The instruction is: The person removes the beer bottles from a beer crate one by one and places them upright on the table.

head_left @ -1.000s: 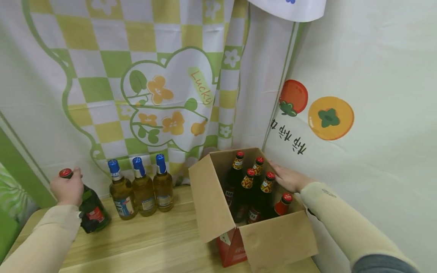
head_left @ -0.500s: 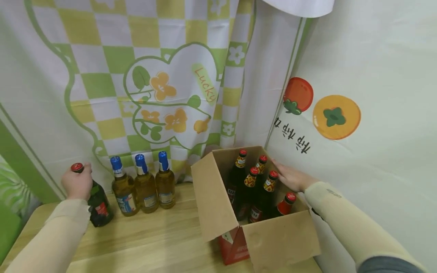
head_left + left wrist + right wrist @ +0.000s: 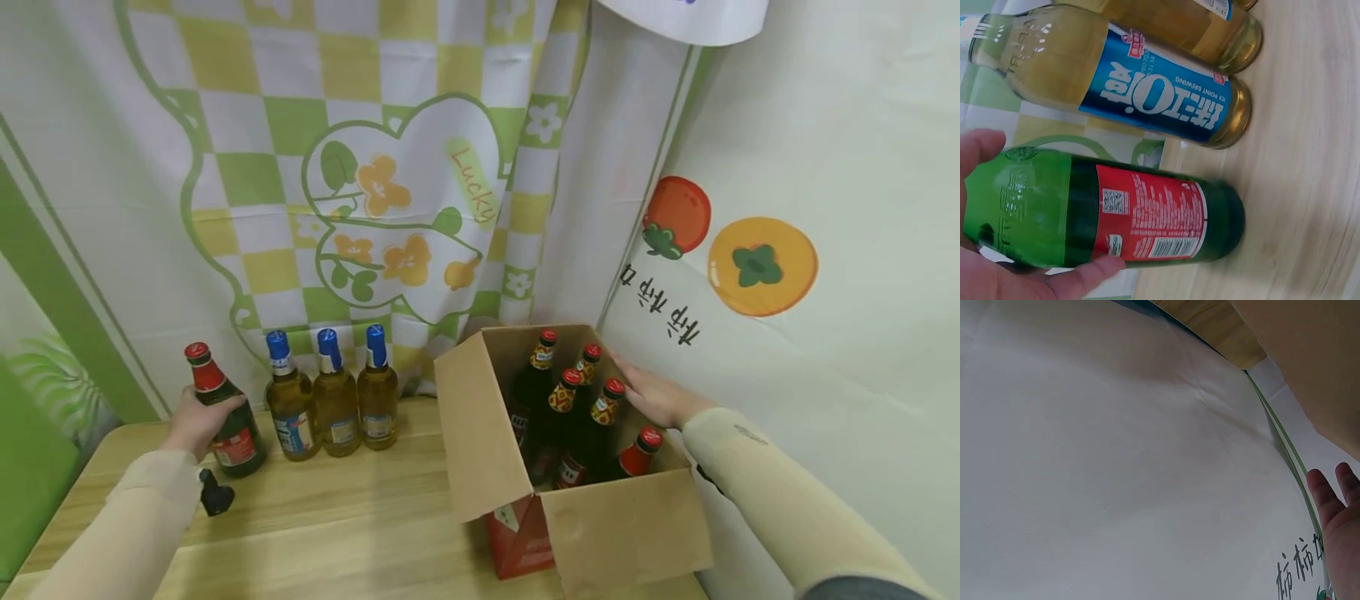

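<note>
A green beer bottle (image 3: 238,446) with a red cap and red label stands upright at the table's left. My left hand (image 3: 193,423) holds it around the shoulder and upper body, thumb across one side and fingers along the other, as the left wrist view also shows. Right beside it are 3 amber bottles with blue caps, the nearest amber bottle (image 3: 294,421) bearing a blue label. At the right, my right hand (image 3: 654,397) rests with straight fingers against the far right side of an open cardboard box (image 3: 480,442). Several red-capped dark bottles (image 3: 562,425) stand inside the box.
Flaps of the box fold out to the left and front, the front flap (image 3: 630,533) overhanging the wooden table (image 3: 337,533). A checked curtain (image 3: 300,225) hangs behind the bottles. Close on the right is a white wall covering (image 3: 832,400) with printed fruit.
My left hand has slid from the green bottle's neck down to its shoulder, exposing the red cap and neck. The bottle stands closer to the amber ones. My right hand stays at the box.
</note>
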`<control>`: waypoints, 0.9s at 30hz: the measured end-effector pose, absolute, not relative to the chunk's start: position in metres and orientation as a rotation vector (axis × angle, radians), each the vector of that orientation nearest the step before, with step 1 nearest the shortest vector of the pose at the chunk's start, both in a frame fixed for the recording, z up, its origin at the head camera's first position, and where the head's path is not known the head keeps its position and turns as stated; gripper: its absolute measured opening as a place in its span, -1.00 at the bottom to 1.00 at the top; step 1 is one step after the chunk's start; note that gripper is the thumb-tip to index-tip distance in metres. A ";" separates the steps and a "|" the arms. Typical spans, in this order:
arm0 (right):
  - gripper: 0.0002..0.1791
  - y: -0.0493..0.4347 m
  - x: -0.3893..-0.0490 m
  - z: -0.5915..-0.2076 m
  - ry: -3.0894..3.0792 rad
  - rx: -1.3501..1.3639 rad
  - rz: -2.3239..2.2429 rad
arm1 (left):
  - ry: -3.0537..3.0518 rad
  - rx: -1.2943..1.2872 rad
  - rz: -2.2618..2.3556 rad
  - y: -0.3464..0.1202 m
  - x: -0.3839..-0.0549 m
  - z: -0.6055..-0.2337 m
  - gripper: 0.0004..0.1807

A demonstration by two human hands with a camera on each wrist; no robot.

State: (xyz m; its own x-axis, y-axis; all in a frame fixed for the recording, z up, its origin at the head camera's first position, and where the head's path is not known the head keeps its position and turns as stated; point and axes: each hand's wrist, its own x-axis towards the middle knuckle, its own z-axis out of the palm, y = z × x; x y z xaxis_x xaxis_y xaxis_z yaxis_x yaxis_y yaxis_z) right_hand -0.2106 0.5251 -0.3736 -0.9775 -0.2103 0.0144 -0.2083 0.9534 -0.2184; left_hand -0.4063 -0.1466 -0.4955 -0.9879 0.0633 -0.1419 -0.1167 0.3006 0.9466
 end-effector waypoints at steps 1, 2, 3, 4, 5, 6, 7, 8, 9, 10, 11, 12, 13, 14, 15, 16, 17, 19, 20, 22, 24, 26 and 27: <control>-0.33 0.525 -0.210 -0.374 3.094 -0.324 -0.341 | 2.394 -0.051 1.782 -0.146 -0.407 -0.498 -0.10; -0.34 0.525 -0.209 -0.374 3.093 -0.320 -0.336 | 2.388 -0.053 1.789 -0.144 -0.407 -0.500 -0.07; -0.34 0.525 -0.208 -0.374 3.090 -0.308 -0.330 | 2.389 -0.052 1.796 -0.143 -0.408 -0.501 -0.06; -0.35 0.525 -0.207 -0.375 3.086 -0.293 -0.327 | 2.404 -0.054 1.793 -0.142 -0.409 -0.502 -0.06; -0.36 0.525 -0.207 -0.375 3.085 -0.295 -0.328 | 2.412 -0.059 1.789 -0.140 -0.409 -0.502 -0.06; -0.36 0.524 -0.207 -0.375 3.084 -0.301 -0.332 | 2.420 -0.062 1.781 -0.139 -0.409 -0.502 -0.06; -0.36 0.524 -0.207 -0.375 3.081 -0.302 -0.334 | 2.428 -0.066 1.773 -0.139 -0.410 -0.502 -0.07; -0.36 0.524 -0.207 -0.375 3.080 -0.309 -0.338 | 2.435 -0.071 1.765 -0.138 -0.410 -0.502 -0.07; -0.36 0.524 -0.208 -0.376 3.077 -0.312 -0.346 | 2.441 -0.071 1.759 -0.137 -0.411 -0.502 -0.07; -0.36 0.523 -0.208 -0.376 3.074 -0.318 -0.352 | 2.445 -0.062 1.756 -0.137 -0.411 -0.501 -0.07; -0.36 0.523 -0.209 -0.375 3.074 -0.326 -0.352 | 2.448 -0.049 1.759 -0.136 -0.412 -0.501 -0.07; -0.36 0.523 -0.209 -0.375 3.073 -0.324 -0.353 | 2.454 -0.034 1.758 -0.135 -0.413 -0.500 -0.06; -0.36 0.523 -0.209 -0.375 3.072 -0.318 -0.355 | 2.455 -0.020 1.758 -0.134 -0.414 -0.500 -0.06; -0.36 0.524 -0.210 -0.375 3.073 -0.316 -0.356 | 2.457 -0.010 1.755 -0.133 -0.415 -0.500 -0.05; -0.37 0.524 -0.210 -0.374 3.073 -0.313 -0.357 | 2.456 -0.002 1.758 -0.132 -0.416 -0.500 -0.05; -0.37 0.524 -0.210 -0.373 3.076 -0.316 -0.349 | 2.456 0.002 1.758 -0.131 -0.416 -0.501 -0.05; -0.37 0.524 -0.209 -0.373 3.079 -0.314 -0.354 | 2.454 0.003 1.757 -0.130 -0.417 -0.501 -0.04; -0.37 0.525 -0.208 -0.373 3.077 -0.304 -0.358 | 2.458 -0.003 1.742 -0.129 -0.418 -0.502 -0.03; -0.37 0.525 -0.207 -0.374 3.074 -0.303 -0.355 | 2.462 -0.006 1.730 -0.129 -0.418 -0.503 -0.03; -0.37 0.524 -0.205 -0.374 3.067 -0.299 -0.346 | 2.460 0.000 1.710 -0.128 -0.419 -0.505 -0.02; -0.37 0.524 -0.205 -0.375 3.063 -0.293 -0.333 | 2.462 0.014 1.692 -0.129 -0.420 -0.506 0.00; -0.37 0.523 -0.206 -0.374 3.069 -0.305 -0.331 | 2.480 0.031 1.678 -0.129 -0.421 -0.505 0.01; -0.36 0.523 -0.207 -0.373 3.075 -0.311 -0.327 | 2.487 0.038 1.678 -0.130 -0.421 -0.504 0.01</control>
